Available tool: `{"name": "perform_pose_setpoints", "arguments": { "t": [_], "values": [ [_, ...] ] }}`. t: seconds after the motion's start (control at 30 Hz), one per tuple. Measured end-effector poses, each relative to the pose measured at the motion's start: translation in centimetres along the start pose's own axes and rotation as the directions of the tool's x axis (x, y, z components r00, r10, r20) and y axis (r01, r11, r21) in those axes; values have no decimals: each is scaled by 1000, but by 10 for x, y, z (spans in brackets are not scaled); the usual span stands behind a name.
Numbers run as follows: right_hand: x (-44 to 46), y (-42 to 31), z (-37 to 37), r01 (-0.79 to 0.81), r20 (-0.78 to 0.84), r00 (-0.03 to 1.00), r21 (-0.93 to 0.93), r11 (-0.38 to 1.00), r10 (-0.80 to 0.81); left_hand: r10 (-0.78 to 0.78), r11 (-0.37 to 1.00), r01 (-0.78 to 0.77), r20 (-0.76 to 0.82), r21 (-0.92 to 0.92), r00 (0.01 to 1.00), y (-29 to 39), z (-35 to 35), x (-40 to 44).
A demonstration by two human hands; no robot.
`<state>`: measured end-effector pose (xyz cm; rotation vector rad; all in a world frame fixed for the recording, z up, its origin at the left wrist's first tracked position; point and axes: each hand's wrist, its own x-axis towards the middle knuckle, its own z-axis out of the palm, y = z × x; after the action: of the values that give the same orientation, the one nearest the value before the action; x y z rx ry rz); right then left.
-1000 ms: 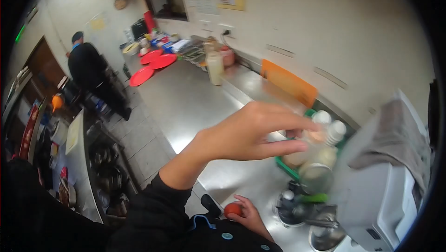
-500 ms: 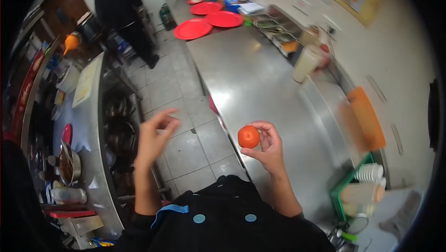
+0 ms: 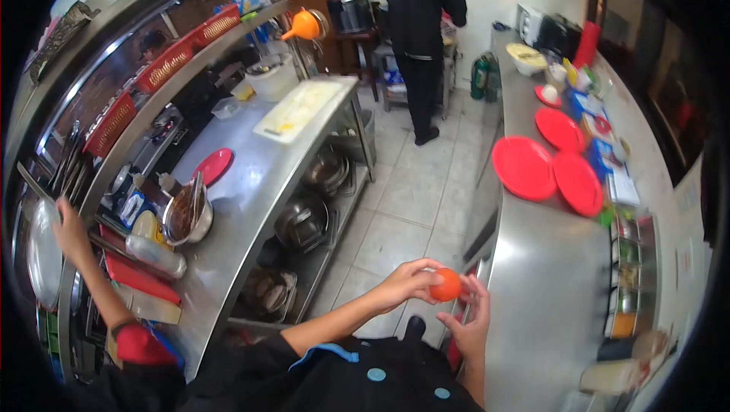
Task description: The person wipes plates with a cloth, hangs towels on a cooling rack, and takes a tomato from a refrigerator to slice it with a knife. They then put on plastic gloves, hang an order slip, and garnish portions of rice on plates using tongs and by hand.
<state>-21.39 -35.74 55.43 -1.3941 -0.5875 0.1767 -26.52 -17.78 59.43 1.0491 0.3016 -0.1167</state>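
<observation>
Your left hand is holding a round, orange-red tomato in its fingertips, low in the view, just left of the steel counter. Your right hand is facing it from the other side, its fingers curving and spreading partly open; its fingertips are coming right up beside the tomato, and you cannot tell whether they are touching it.

On the counter, 3 large red plates are lying close together, with small trays of food sitting at the right edge. To your left, a white cutting board and a bowl of dark sauce are resting on a steel worktable. At far left, another person's hand is reaching to a round metal lid. Ahead, a person in black is standing, back turned.
</observation>
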Motion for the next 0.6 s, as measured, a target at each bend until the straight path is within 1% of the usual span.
{"name": "perform_pose_setpoints", "arguments": {
  "t": [0.03,0.07,0.1,0.13,0.2,0.23,0.27,0.33,0.37,0.4,0.43,0.47,0.5,0.53,0.57,0.6],
  "values": [
    [25,10,1,-49,60,997,-40,998,51,64,984,-63,3,-166,998,17,-13,9],
    [51,19,4,-102,117,987,-86,991,112,88,983,-89,-14,-159,996,35,-30,18],
    [76,26,9,-140,160,974,-140,980,161,180,931,-175,-12,-320,984,49,-47,24],
    [101,30,14,-136,185,970,-137,981,160,270,844,-249,-25,-475,963,62,-63,27],
    [150,34,24,-94,342,925,-216,972,166,328,801,-397,-228,-447,917,86,-90,29],
    [170,40,31,-66,371,918,-197,978,137,308,774,-451,-359,-444,881,90,-109,30],
    [190,47,39,-53,370,920,-205,977,127,294,755,-511,-484,-411,824,98,-121,33],
    [225,65,60,-82,478,860,-214,973,177,343,752,-511,-416,-416,842,104,-168,39],
    [240,76,71,-48,509,846,-225,973,159,346,756,-502,-396,-419,851,103,-193,49],
    [256,87,84,-44,480,864,-237,970,156,379,718,-559,-440,-415,814,101,-217,63],
    [268,97,97,-41,540,823,-254,966,177,398,685,-596,-470,-419,788,101,-237,79],
    [280,107,106,-47,582,787,-273,961,204,400,692,-587,-454,-420,796,110,-251,93],
    [294,118,116,-69,512,831,-292,954,217,383,683,-616,-525,-392,760,120,-259,114],
    [308,127,126,-32,585,778,-328,944,230,363,682,-638,-591,-359,720,135,-265,134],
    [323,130,130,8,655,714,-360,933,246,344,717,-582,-532,-383,774,145,-278,153],
    [339,127,131,-19,596,761,-378,926,259,338,719,-548,-473,-427,813,153,-295,171]
  ]
}}
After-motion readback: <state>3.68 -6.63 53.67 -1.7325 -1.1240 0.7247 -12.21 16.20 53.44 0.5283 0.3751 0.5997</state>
